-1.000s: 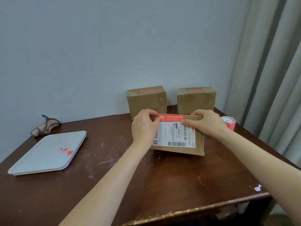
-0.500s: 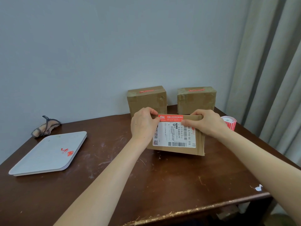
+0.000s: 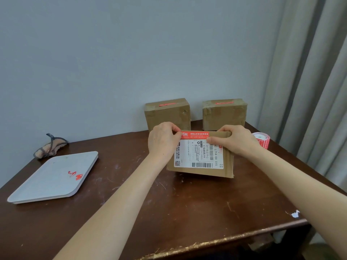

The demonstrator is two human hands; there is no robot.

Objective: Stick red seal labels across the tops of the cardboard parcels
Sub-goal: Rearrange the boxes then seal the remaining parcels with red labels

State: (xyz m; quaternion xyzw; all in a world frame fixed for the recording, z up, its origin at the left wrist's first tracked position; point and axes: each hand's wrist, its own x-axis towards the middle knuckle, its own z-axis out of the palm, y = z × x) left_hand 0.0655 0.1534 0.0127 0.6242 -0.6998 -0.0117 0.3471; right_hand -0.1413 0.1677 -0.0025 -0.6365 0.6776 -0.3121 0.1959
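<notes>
A cardboard parcel with a white shipping label stands on the brown table, mid-right. A red seal label lies along its top front edge. My left hand pinches the label's left end, and my right hand holds the right end with the thumb pressed on the parcel's face. Two more cardboard parcels stand behind against the wall, each with a red seal label on top. A roll of red labels sits just right of my right hand.
A white tray with red label scraps lies at the left of the table. Behind it rests a small pinkish bundle with a dark cord. Grey curtains hang at the right. The table's front edge is chipped.
Almost nothing has moved. Both hands stay on the ends of the red label, and my left hand has shifted slightly up along the parcel's top edge.
</notes>
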